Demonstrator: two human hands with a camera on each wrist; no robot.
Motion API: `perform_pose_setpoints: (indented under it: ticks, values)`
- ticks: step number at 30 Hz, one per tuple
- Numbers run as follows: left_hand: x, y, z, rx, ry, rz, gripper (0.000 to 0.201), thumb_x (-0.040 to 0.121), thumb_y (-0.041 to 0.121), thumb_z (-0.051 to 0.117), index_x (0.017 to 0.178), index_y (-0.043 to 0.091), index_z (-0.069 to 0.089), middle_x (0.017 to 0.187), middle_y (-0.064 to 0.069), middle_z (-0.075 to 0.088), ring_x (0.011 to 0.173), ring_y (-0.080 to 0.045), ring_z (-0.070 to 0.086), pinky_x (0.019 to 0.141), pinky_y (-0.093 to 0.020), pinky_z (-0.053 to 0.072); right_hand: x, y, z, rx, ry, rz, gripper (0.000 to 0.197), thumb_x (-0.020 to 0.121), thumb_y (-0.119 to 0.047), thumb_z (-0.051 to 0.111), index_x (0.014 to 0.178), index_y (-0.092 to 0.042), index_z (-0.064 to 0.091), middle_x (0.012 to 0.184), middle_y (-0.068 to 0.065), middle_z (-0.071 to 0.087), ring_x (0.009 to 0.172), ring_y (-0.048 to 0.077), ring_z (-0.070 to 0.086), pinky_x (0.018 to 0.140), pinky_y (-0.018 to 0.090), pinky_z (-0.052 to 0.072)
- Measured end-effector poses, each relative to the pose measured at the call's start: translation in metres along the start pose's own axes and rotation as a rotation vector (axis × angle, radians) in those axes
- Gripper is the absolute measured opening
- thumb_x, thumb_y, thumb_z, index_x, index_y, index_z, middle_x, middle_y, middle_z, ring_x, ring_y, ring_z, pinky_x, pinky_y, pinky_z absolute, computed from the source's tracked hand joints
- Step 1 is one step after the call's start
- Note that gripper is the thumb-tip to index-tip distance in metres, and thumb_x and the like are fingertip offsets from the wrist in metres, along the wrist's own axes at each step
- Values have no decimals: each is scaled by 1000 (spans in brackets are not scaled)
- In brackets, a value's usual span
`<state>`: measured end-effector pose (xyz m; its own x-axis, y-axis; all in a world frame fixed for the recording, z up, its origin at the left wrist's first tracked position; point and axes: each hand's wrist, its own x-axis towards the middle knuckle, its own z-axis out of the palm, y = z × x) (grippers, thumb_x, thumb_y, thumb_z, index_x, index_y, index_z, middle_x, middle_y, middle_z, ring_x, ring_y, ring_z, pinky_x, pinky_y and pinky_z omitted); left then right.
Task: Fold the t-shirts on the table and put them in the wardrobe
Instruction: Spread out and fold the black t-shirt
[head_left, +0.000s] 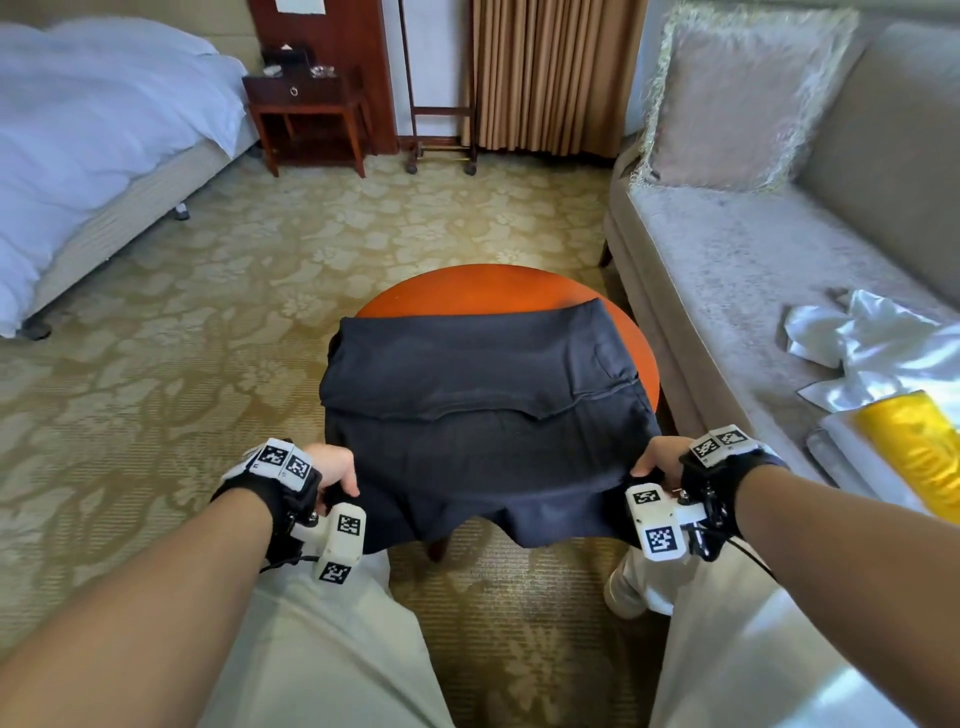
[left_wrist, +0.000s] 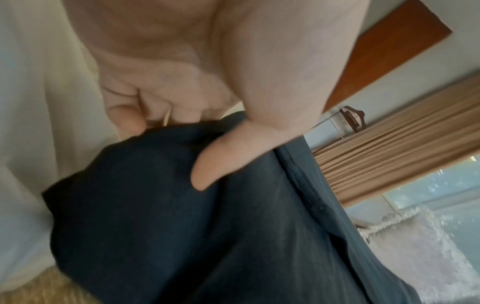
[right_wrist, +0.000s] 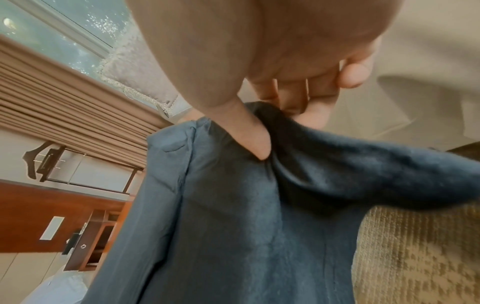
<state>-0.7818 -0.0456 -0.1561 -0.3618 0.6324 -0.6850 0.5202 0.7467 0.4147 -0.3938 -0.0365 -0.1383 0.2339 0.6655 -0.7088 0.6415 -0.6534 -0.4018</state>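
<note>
while the dark t-shirt drapes over the round worktop, my left hand and right hand each pinch its near corners, grip clamped on cloth.

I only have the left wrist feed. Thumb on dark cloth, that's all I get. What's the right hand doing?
Observer: The right hand pinches the dark t-shirt's other near corner, thumb on top.
Operator: Is the shirt on the table?
Observer: Mostly. It lies on the round orange table, with its near edge hanging off toward the person between the two hands.
Operator: Folded at all?
Observer: Partly. The far portion lies doubled over the near one, its edge running across the middle.
</note>
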Motion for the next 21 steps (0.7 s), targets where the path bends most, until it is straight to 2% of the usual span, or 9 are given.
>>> perform_pose_setpoints:
  ticks: [2, 5, 9, 12, 15, 17, 18, 19, 21]
  values:
    - [-11, 2, -4, 148, 24, 49, 11, 91, 4, 60, 89, -7, 58, 88, -22, 62, 72, -36, 63, 56, -33, 44, -2, 0, -6, -53, 10, -29, 32, 92, -7, 56, 60, -4, 60, 49, 8, 59, 50, 22, 53, 52, 27, 39]
    - [-14, 0, -8, 265, 89, 114, 36, 100, 19, 53, 127, -4, 55, 132, -18, 58, 120, -31, 56, 82, -29, 46, -5, 3, -13, -107, 27, -72, 39, 94, -12, 55, 57, -2, 59, 48, 11, 59, 41, 23, 52, 50, 28, 38]
    - [-5, -9, -9, 0, 141, 142, 35, 92, 1, 59, 126, -8, 54, 117, -25, 62, 81, -30, 62, 54, -28, 53, -15, -4, -12, -175, 114, -77, 36, 101, -25, 46, 118, 3, 60, 117, 19, 64, 108, 35, 63, 93, 40, 47]
    - [4, -14, -13, -8, 199, 190, 29, 90, 14, 66, 115, -2, 64, 105, -18, 67, 85, -32, 65, 72, -41, 57, -37, -10, -11, -301, 233, -148, 44, 107, -28, 26, 136, -2, 47, 139, 17, 51, 127, 31, 50, 103, 33, 36]
    - [28, -21, -17, 6, 250, 203, 44, 87, 27, 71, 120, 0, 65, 121, -17, 66, 108, -35, 63, 96, -42, 50, -43, -10, -14, -278, 215, -157, 40, 105, -22, 37, 138, -1, 45, 141, 19, 49, 129, 32, 49, 101, 33, 38]
    - [14, -18, -19, 4, 281, 181, 54, 85, 33, 74, 125, -1, 62, 127, -18, 63, 113, -36, 61, 99, -42, 48, -40, -8, -18, -90, 165, -167, 37, 99, -20, 51, 125, 5, 54, 123, 22, 62, 113, 31, 61, 89, 32, 48]
    - [3, -17, -20, 9, 280, 158, 60, 83, 36, 75, 126, -3, 59, 128, -19, 61, 113, -37, 60, 98, -41, 48, -39, -8, -20, 12, 122, -134, 28, 98, -19, 53, 110, 6, 58, 96, 23, 71, 87, 29, 71, 70, 28, 54]
    - [-13, -15, -23, 12, 258, 135, 65, 82, 39, 76, 127, -3, 57, 128, -19, 60, 112, -37, 59, 96, -40, 48, -45, -10, -22, 97, 74, -87, 23, 99, -18, 53, 93, 5, 55, 63, 20, 67, 52, 26, 68, 45, 22, 51]
    - [-32, -12, -28, -21, 191, 97, 67, 78, 42, 79, 124, 0, 55, 121, -16, 61, 100, -33, 60, 84, -37, 48, -49, -12, -25, 200, 28, -44, 25, 99, -14, 50, 80, 2, 46, 35, 11, 49, 21, 20, 44, 28, 14, 35]
